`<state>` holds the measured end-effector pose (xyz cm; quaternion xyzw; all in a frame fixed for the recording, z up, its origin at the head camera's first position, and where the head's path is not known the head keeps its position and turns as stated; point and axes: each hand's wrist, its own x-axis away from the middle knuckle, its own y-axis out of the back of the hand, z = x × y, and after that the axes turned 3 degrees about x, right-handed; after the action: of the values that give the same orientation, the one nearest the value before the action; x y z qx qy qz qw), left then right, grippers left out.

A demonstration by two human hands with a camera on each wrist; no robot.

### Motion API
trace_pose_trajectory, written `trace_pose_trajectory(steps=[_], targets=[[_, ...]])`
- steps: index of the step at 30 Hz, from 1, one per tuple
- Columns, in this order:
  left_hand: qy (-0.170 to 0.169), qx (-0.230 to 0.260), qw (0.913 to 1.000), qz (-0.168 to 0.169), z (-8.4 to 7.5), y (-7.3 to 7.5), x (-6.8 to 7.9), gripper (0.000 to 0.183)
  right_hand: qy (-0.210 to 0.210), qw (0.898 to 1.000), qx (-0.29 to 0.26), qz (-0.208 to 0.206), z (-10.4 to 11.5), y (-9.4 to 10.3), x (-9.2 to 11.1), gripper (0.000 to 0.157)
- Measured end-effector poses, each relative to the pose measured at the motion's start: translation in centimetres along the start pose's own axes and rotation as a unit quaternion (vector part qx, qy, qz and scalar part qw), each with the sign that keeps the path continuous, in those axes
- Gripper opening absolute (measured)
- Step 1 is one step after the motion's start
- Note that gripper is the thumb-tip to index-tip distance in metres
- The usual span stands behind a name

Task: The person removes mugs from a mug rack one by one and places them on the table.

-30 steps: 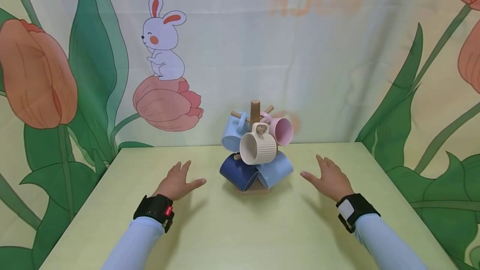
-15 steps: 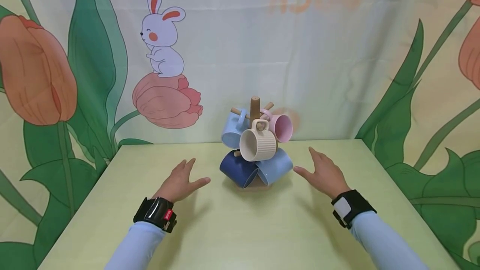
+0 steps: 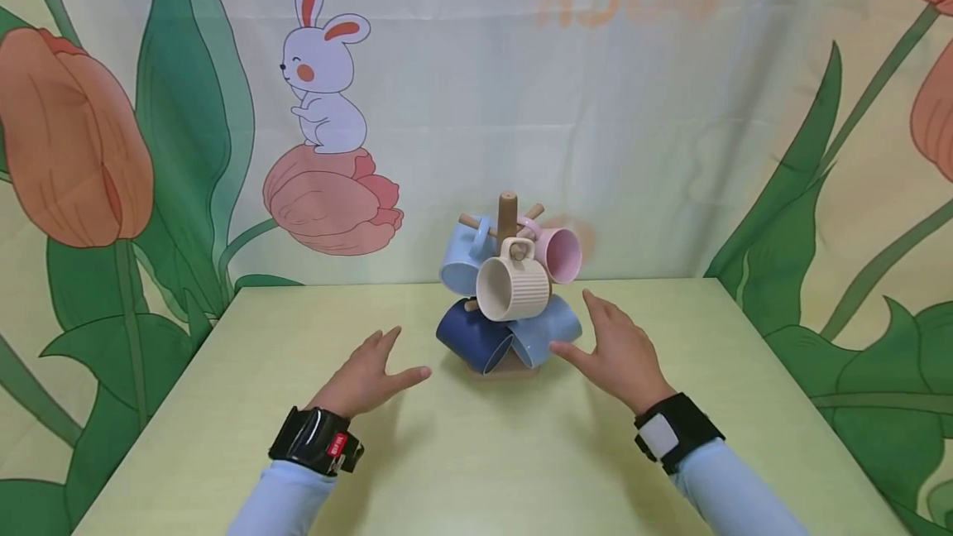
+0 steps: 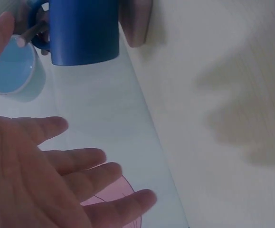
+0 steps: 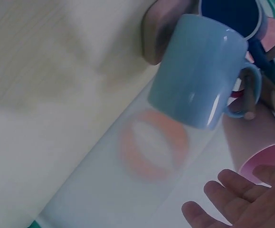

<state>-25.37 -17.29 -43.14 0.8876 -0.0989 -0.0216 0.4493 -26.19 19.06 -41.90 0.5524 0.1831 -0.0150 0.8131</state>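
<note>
Spread and holding nothing, the right hand (image 3: 621, 361) is near the lower light-blue mug (image 3: 542, 329) on the wooden rack (image 3: 507, 217); the left hand (image 3: 361, 379), also spread, is farther off. Steadying the rack should guard against tipping.

The mug rack (image 3: 508, 213) stands on the table (image 3: 484, 461) near the far edge, before the backdrop (image 3: 633, 131), visibly bearing three mugs (image 3: 524, 292) above two others. The left hand (image 3: 362, 379) is left of it; the right hand (image 3: 623, 356), nearer, is right.
</note>
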Motion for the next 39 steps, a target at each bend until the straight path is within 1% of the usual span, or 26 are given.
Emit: trace_pose_trajectory(steps=[2,4,6,10,13,15,17,20,27,32,39], targets=[[0.0,0.0,1.0,0.01,-0.4,-0.1,0.2,0.098,0.005,1.0,0.003,-0.006,0.5,0.0,0.1,0.1],[0.001,-0.001,0.9998,0.017,-0.7,-0.2,0.4,0.098,0.002,1.0,0.006,-0.003,0.9,0.0,0.3,0.101],[0.007,-0.004,0.9996,0.027,-1.2,-0.2,0.6,0.098,-0.005,1.0,0.015,0.006,1.3,0.1,0.4,0.101],[0.022,-0.014,0.9987,0.043,-2.2,-0.4,0.9,0.095,-0.029,0.998,0.032,0.037,2.1,0.6,0.5,0.1],[0.021,-0.026,0.9982,0.05,-2.9,-0.4,1.2,0.092,-0.043,0.997,0.041,0.053,2.7,0.9,0.6,0.1],[0.014,-0.032,0.9981,0.051,-3.3,-0.4,1.4,0.09,-0.046,0.997,0.048,0.048,3.1,1.1,0.6,0.098],[0.005,-0.038,0.998,0.05,-3.7,-0.4,1.6,0.089,-0.045,0.997,0.054,0.034,3.6,1.3,0.6,0.096],[-0.007,-0.041,0.9979,0.049,-4.3,-0.3,1.8,0.087,-0.037,0.997,0.068,0.001,4.4,1.6,0.7,0.096],[-0.015,-0.042,0.9973,0.057,-5.2,-0.4,2.0,0.085,-0.014,0.992,0.105,-0.062,5.9,1.7,0.3,0.108],[-0.021,-0.051,0.9965,0.062,-5.5,-0.5,2.1,0.083,0.021,0.989,0.101,-0.108,6.6,1.1,-0.4,0.111],[-0.021,-0.049,0.9964,0.067,-5.6,-0.7,2.3,0.082,0.073,0.979,0.103,-0.161,7.6,-0.7,-1.4,0.116]])
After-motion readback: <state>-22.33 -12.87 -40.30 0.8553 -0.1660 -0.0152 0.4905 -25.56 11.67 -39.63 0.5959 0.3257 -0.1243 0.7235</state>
